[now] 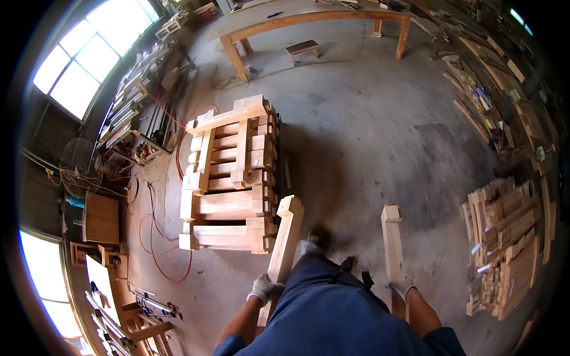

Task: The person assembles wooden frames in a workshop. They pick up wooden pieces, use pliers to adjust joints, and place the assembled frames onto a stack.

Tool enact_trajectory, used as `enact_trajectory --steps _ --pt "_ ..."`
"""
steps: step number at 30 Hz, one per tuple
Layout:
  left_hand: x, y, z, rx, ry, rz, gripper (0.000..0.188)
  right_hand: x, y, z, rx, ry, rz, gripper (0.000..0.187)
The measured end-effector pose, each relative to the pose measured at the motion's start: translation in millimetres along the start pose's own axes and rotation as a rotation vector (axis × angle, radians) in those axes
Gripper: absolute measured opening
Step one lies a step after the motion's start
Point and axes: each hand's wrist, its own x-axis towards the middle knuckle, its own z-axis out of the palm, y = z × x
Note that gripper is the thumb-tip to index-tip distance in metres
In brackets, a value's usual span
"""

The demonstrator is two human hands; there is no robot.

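Observation:
My gloved left hand point(265, 289) is closed round a long square wooden beam point(287, 234), carried at my left side with its notched end pointing forward. On my other side, my gloved right hand point(405, 287) grips a second wooden beam point(392, 243) of the same kind, its notched end also forward. The rear parts of both beams run back beside my body, partly hidden. Ahead to the left stands a stack of similar wooden beams point(222, 204), laid in crossing layers, with a few lying loose across its top. The left beam's front end is close to the stack's right side.
A long wooden workbench point(314, 19) and a small stool point(302, 48) stand at the far end. Wood pieces point(504, 243) are piled at the right. Red hoses point(155, 252) trail over the floor at the left, near a fan point(80, 166) and clamps point(155, 305).

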Motion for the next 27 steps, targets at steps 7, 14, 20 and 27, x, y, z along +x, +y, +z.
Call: enact_trajectory --steps 7,14,20,27 --pt "88.7 106.0 -5.5 -0.066 0.056 -0.032 0.065 66.8 -155.5 -36.9 0.066 -0.018 -0.045 0.08" --pt "220.0 247.8 -101.6 -0.167 0.041 0.013 0.071 116.0 -277.0 -51.0 -0.203 -0.089 -0.041 0.08" --pt "295.7 337.1 -163.8 -0.175 0.044 0.061 0.069 154.8 -408.0 -67.5 -0.234 -0.087 -0.088 0.078" --pt "364.2 432.9 -201.9 -0.127 0.118 0.045 0.065 255.3 -557.5 -101.8 -0.31 -0.13 -0.106 0.077"
